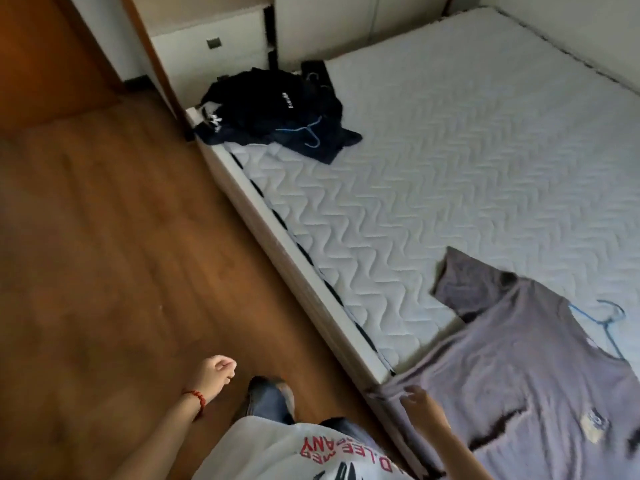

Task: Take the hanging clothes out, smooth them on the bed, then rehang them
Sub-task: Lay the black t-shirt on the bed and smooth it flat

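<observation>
A grey T-shirt [526, 368] lies spread flat on the near corner of the white quilted mattress [433, 174], its hem hanging over the bed edge. A blue wire hanger [604, 323] sticks out of its neck. My right hand [420, 401] hovers at the shirt's hem by the bed edge, fingers apart and holding nothing. My left hand [214, 374] hangs over the wooden floor with its fingers loosely curled and empty. At the bed's far left corner a heap of dark navy clothes [277, 109] is piled, with a second blue hanger [308, 131] on top.
The wooden floor [104, 237] runs along the left of the bed. A white bed frame edge [287, 244] crosses diagonally. A white drawer unit [214, 43] stands beyond the bed's far corner. My foot in a dark shoe [270, 396] is beside the frame.
</observation>
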A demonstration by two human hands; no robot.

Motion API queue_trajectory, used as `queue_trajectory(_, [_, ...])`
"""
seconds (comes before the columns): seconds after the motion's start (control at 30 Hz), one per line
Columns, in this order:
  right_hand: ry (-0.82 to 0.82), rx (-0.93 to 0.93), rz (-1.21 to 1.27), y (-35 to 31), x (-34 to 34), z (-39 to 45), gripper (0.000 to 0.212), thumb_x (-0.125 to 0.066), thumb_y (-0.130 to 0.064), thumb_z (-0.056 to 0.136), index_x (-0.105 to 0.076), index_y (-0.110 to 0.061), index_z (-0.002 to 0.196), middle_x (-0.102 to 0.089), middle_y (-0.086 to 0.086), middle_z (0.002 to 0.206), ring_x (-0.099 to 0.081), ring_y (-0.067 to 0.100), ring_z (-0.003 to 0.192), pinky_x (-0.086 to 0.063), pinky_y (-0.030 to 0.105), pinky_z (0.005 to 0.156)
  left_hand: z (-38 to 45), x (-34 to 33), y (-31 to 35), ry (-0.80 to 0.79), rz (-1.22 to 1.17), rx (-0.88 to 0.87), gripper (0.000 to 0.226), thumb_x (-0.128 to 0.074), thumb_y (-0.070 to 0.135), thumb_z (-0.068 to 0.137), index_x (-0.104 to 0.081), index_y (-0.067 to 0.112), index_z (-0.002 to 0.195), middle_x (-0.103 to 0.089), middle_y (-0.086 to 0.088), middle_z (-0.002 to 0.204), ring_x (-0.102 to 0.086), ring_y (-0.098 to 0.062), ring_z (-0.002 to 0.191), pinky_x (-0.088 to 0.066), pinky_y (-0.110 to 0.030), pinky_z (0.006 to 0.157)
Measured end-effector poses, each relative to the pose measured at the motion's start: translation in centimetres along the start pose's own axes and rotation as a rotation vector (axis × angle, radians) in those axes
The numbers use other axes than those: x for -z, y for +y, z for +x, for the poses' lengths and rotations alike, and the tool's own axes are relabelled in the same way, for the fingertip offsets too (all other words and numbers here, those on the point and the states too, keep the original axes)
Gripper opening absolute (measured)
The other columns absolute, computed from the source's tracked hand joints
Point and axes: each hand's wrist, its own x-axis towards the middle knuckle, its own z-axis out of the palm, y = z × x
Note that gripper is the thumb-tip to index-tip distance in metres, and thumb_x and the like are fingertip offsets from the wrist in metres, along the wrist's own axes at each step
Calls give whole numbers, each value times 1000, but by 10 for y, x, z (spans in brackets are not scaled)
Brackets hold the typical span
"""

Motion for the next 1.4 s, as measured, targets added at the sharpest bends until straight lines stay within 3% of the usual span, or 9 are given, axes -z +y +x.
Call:
queue_trajectory(0.13, [-23,38,-51,-67,7,18,33,-46,-13,93,-56,-2,122,-59,10,129,-55,27,118,-40,27,90,23,40,5,43,-81,64,10,-50,9,90,-58,6,85,-61,-3,67,-57,-16,63,-39,-20,48])
queue_trajectory(0.27, [11,0,19,-119,12,42,35,-51,-17,90,-56,-6,124,-65,16,119,-59,30,112,-41,29,89,53,64,38,-15,-91,47,16,-50,13,91,-58,14,78,-63,-1,71,-58,-14,65,-38,-21,54])
queue_trajectory(0.43, [-4,61,-69,-188,23,76,34,-41,-16,96,-56,-13,126,-49,3,139,-50,21,124,-38,27,93,108,99,91,-27,-102,14,15,-49,17,92,-58,17,80,-63,1,75,-58,-12,68,-41,-19,58])
queue_trajectory(0.53, [-12,28,9,-238,30,114,34,-49,-15,93,-54,-6,125,-58,11,128,-55,26,116,-39,28,83,151,127,115,6,-147,47,15,-49,15,92,-58,13,81,-62,-3,77,-56,-12,67,-44,-17,55])
queue_trajectory(0.63, [-49,32,0,-302,45,153,33,-52,-18,91,-58,-7,121,-64,13,121,-59,28,112,-40,26,86,186,159,130,53,-188,138,12,-49,16,93,-55,6,96,-60,-7,81,-55,-13,69,-41,-20,57])
queue_trajectory(1.0, [-126,234,26,-572,105,240,32,-49,-19,92,-57,-9,122,-60,9,125,-57,25,114,-39,22,86,294,273,210,154,-208,243,19,-49,17,92,-57,13,76,-63,-10,80,-58,-25,80,-42,-27,64])
queue_trajectory(1.1, [-116,177,157,-617,111,264,33,-51,-19,90,-56,-11,122,-64,12,103,-61,27,100,-39,22,75,342,302,243,112,-128,224,19,-49,16,92,-58,11,76,-65,-13,84,-59,-24,77,-43,-27,62])
queue_trajectory(1.23, [-49,37,332,-650,115,287,31,-53,-19,90,-59,-9,119,-65,16,112,-60,30,106,-46,33,86,413,349,312,16,49,152,21,-50,14,91,-61,5,76,-63,-15,79,-58,-26,74,-41,-28,63])
queue_trajectory(1.4, [-26,-160,558,-677,116,309,28,-54,-15,89,-61,-3,114,-64,13,88,-61,28,83,-49,41,90,488,384,439,-116,259,-80,15,-47,11,92,-57,11,80,-59,-2,71,-57,-19,69,-43,-20,61])
